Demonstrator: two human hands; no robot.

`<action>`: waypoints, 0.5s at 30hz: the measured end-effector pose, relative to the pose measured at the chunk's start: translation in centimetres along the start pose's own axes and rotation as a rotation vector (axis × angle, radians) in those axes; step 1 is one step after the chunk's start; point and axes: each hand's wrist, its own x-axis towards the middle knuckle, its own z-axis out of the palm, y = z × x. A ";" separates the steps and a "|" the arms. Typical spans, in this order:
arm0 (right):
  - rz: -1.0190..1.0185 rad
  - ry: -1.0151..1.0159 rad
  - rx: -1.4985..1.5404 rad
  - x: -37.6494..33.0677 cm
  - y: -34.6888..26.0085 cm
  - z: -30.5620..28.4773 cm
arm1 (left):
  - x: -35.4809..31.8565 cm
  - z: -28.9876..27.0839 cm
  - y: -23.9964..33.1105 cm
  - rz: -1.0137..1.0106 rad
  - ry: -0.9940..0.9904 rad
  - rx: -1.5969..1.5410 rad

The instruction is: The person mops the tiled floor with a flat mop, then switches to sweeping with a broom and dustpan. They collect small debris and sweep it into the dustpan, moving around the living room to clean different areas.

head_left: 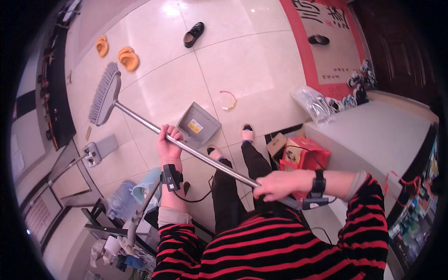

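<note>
My left hand (169, 141) and right hand (279, 183) grip the broom handle (214, 162) well apart, a sound hold, I judge, for light, stiff, slick metal; brush head (109, 94) beyond my left.

Black characters (338, 17), apparently on mat (329, 57)

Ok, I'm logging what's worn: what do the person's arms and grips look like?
Black-and-red striped sleeves end in pale cuffs. Each wrist wears a black box, the right one's with a black strap; a thin dark cable trails from the left box. Left grip and right grip are ungloved.
</note>
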 end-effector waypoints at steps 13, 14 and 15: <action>0.750 0.617 -0.251 27.3 42.3 -4.1 | 2.2 -17.5 -3.9 0.002 0.256 0.172; 0.803 0.592 -0.242 29.0 45.8 -3.9 | 2.6 -18.8 -4.1 -0.004 0.236 0.147; 0.802 0.617 -0.249 30.4 49.1 -3.3 | 3.0 -20.2 -4.2 -0.019 0.241 0.118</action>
